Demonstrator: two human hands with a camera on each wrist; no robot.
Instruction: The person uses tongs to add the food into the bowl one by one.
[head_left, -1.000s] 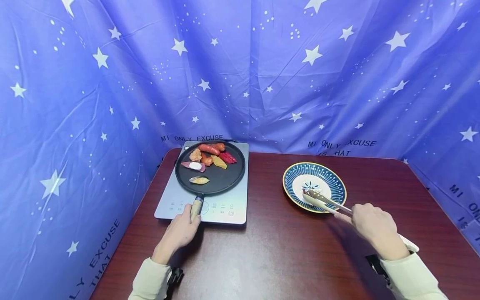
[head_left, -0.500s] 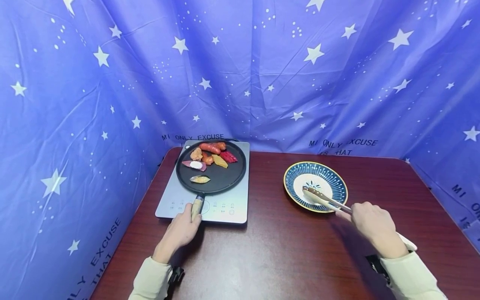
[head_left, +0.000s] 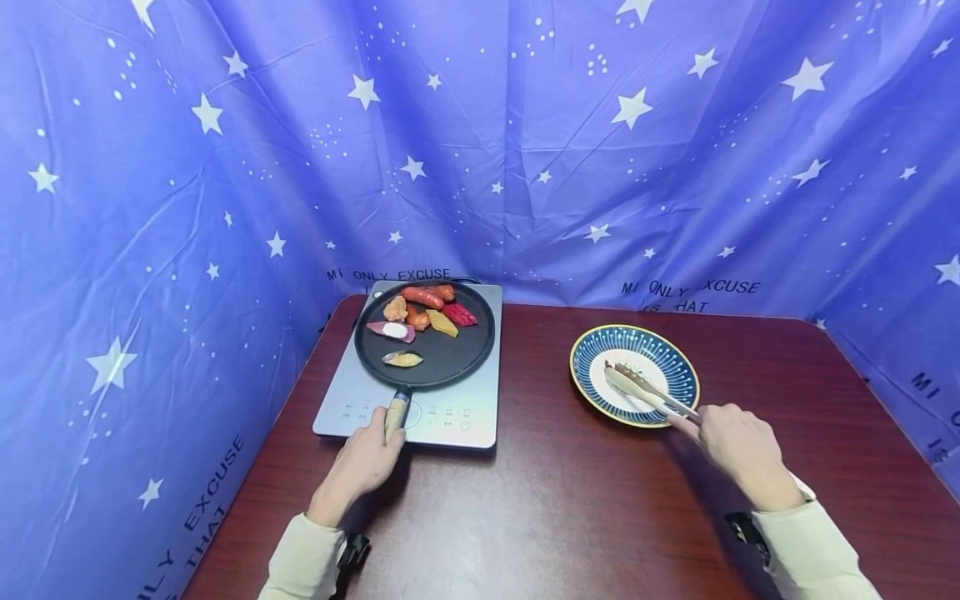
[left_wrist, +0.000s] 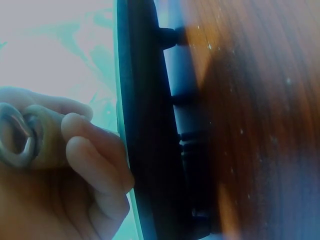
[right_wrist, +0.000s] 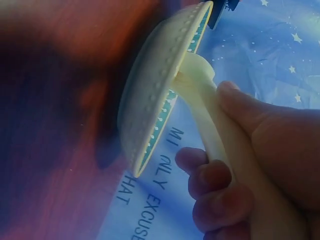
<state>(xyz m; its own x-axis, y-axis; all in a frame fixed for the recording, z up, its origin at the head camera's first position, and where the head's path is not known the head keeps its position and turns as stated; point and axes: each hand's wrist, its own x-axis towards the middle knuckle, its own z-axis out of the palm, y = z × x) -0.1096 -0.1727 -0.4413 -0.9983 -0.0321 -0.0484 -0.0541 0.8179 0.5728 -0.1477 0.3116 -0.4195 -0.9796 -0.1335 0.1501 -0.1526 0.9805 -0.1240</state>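
Note:
My left hand (head_left: 367,459) grips the pale handle (head_left: 394,415) of a black flat pan (head_left: 457,357). In the left wrist view its fingers (left_wrist: 97,162) curl round the handle's end, which carries a metal ring (left_wrist: 15,137). On the pan lie sausages (head_left: 422,297), a fried piece (head_left: 395,309), yellow (head_left: 442,324) and red (head_left: 460,314) pieces, a purple piece with a white top (head_left: 392,331) and a small yellowish one (head_left: 403,359). My right hand (head_left: 741,452) holds tongs (head_left: 637,388) with tips over a blue-patterned plate (head_left: 582,386). Whether the tips hold anything, I cannot tell.
Beneath the pan is a silver induction cooker (head_left: 480,417) at the left of the dark red wooden table (head_left: 540,500). A blue star-printed curtain (head_left: 525,167) hangs close behind the table and along both sides.
The tongs' tips have shifted slightly left and away from me over the plate, and my right hand has moved a little left. My left hand and the pan stay in place.

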